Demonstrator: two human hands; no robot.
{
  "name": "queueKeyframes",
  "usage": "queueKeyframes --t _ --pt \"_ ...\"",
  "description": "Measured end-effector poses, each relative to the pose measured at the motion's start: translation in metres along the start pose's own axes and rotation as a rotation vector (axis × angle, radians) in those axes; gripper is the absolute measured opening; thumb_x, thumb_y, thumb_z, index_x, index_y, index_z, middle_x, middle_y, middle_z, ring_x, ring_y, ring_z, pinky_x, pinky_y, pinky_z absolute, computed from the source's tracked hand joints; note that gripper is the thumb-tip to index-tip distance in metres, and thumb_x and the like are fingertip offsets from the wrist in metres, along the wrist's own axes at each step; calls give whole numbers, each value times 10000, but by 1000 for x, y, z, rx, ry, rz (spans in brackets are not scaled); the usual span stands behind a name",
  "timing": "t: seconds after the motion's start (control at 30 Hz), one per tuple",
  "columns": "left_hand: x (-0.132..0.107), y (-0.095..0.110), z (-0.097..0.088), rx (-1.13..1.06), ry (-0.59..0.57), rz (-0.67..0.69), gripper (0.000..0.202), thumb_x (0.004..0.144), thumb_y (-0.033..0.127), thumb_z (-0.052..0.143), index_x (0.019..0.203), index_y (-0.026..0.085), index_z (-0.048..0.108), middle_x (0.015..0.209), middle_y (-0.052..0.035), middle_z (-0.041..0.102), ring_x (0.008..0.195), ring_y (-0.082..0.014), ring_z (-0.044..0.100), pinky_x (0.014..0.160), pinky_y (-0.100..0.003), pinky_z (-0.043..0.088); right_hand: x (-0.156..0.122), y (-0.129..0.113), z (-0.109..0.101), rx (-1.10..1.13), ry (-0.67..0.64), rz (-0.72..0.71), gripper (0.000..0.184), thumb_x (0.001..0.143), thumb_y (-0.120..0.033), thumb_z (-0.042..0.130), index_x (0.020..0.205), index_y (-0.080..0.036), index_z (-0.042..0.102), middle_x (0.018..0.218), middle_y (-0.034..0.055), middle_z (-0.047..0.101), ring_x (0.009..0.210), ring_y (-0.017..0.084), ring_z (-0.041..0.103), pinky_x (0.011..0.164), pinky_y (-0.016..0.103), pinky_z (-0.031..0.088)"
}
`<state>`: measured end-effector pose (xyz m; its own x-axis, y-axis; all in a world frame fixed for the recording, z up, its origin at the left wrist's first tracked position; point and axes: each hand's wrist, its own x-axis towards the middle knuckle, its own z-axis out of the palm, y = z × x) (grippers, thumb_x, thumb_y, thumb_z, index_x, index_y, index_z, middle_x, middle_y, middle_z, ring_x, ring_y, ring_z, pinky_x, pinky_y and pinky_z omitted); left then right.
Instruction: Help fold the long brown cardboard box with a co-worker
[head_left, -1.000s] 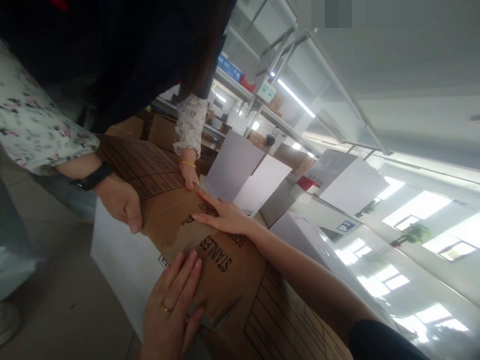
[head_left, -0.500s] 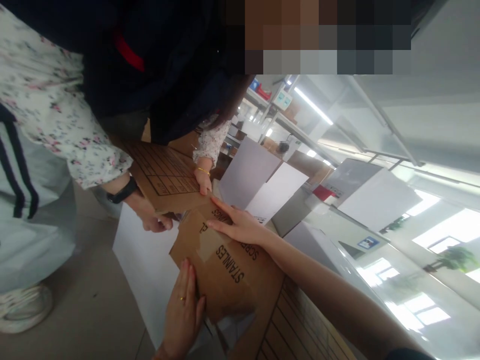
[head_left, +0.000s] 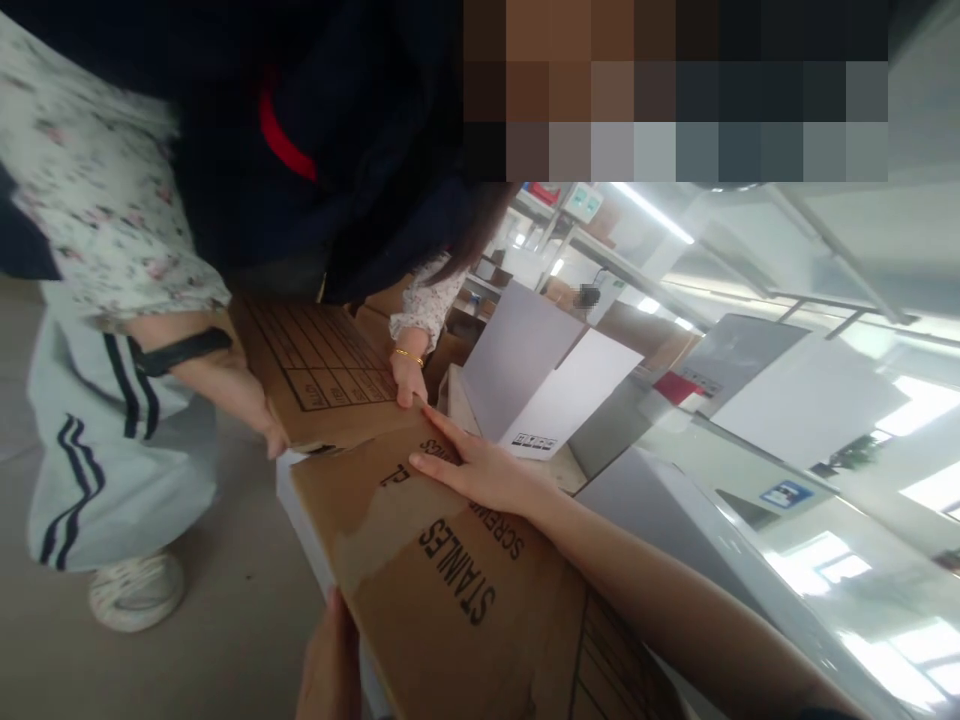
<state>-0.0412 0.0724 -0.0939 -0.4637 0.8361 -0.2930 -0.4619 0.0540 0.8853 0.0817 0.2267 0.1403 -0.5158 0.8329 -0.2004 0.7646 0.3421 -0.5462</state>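
Note:
A brown cardboard carton sheet [head_left: 420, 520], printed "STAINLES" and "SCREW", lies folded down over a white box [head_left: 306, 530], whose side shows beneath its left edge. My right hand [head_left: 487, 470] rests flat on the cardboard, its fingers spread and reaching toward the far edge. At the lower left, my left hand [head_left: 330, 660] is upright against the side of the cardboard and box, fingers straight and seen edge-on. Opposite me, a co-worker's hand with a gold bracelet [head_left: 409, 378] touches the sheet's far part. Their other hand [head_left: 262, 425] is at its left edge.
A co-worker in a floral-sleeved top [head_left: 120, 190] leans over the far end. White boxes [head_left: 551, 370] stand behind on the right, with another white box [head_left: 645, 510] nearer my right arm. Shelving [head_left: 555, 240] and windows are farther back. Grey floor [head_left: 225, 600] lies left.
The near cardboard flap has come down flat and now covers most of the white box. My left hand moved from its top to its side. The co-worker's watch-side hand drew back to the left.

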Motion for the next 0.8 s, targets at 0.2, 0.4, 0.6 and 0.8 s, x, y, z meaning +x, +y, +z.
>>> queueKeyframes --t 0.2,0.4,0.6,0.8 --pt "-6 58 33 -341 -111 -120 732 688 810 635 1072 193 724 1112 -104 756 1231 -360 607 1086 -466 472 1 0 1 -2 16 13 1018 785 -884 477 1598 -319 241 1596 76 403 1444 327 416 1210 497 305" --pt "-23 63 43 -318 -46 -138 676 539 665 835 1001 197 679 958 -61 761 1061 -332 682 902 -422 566 -6 -11 3 -54 4 -19 1041 786 -890 460 1606 -294 224 1599 90 395 1436 340 424 1206 493 314" --pt "-19 51 33 -241 1 -25 584 718 654 703 1118 229 705 1176 -93 724 1220 -372 608 937 -486 564 -10 -16 11 4 23 -35 1085 789 -873 490 1609 -217 218 1604 130 376 1455 330 396 1221 480 295" --pt "-11 56 44 -246 -36 69 609 796 629 641 1203 178 679 1299 -140 666 1295 -369 554 995 -473 539 -3 -4 13 34 67 -9 1047 798 -844 524 1598 -222 259 1592 117 401 1458 319 395 1222 498 288"
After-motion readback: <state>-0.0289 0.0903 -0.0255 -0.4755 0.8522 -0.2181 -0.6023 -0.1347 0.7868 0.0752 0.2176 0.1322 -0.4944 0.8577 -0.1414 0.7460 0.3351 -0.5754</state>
